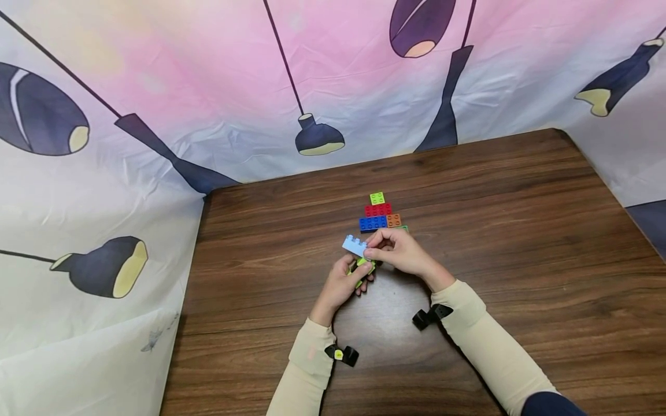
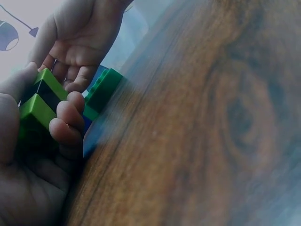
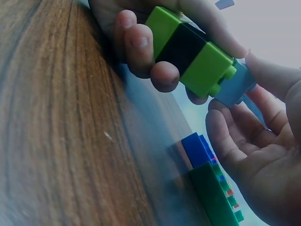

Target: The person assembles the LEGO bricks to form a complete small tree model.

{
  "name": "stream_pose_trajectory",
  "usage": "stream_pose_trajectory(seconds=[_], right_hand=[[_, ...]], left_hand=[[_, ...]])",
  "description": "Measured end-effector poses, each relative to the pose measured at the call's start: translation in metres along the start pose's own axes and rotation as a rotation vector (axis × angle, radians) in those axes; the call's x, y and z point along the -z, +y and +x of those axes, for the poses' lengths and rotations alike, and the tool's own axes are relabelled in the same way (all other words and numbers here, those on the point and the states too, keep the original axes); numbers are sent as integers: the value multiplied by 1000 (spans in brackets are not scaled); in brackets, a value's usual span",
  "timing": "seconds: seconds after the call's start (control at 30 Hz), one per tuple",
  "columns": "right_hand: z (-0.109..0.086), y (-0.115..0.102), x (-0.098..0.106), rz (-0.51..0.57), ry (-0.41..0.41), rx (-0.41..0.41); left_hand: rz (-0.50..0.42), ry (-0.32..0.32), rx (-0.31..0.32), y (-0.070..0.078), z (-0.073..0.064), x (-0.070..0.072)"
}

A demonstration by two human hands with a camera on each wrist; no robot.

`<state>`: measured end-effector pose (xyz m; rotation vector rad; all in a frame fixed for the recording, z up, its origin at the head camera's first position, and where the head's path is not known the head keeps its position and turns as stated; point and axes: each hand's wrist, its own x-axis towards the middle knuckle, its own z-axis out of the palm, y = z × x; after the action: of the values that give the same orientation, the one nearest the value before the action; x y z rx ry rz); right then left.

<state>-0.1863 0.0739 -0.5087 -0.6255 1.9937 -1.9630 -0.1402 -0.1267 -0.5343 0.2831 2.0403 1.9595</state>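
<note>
My left hand (image 1: 339, 284) grips a short stack of toy building bricks (image 3: 182, 49), lime green at both ends with a black brick between. With thumb and fingers, my right hand (image 1: 403, 253) pinches a light blue brick (image 1: 355, 245) whose studs show in the head view. In the right wrist view the light blue brick sits right at the studded end of the stack, overlapping the end lime brick. Both hands meet over the table, and the left fingers hide part of the stack in the head view.
Beyond the hands, bricks lie in rows on the wooden table (image 1: 250, 277): lime (image 1: 377, 198), red (image 1: 378, 210), blue (image 1: 373, 223) beside orange (image 1: 393, 220). A green brick (image 3: 214, 195) lies nearest, partly behind the right hand in the head view. A printed cloth (image 1: 218, 86) hangs behind.
</note>
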Motion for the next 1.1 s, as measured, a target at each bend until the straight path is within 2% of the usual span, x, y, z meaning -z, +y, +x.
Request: stream_pose_trajectory(seconds=[0.37, 0.77, 1.1], right_hand=[[0, 4, -7, 48, 51, -2], [1, 10, -14, 88, 91, 36], [0, 8, -13, 41, 101, 6]], left_hand=[[-14, 4, 0, 0, 0, -1], [-59, 24, -18, -1, 0, -1], [-42, 21, -12, 0, 0, -1]])
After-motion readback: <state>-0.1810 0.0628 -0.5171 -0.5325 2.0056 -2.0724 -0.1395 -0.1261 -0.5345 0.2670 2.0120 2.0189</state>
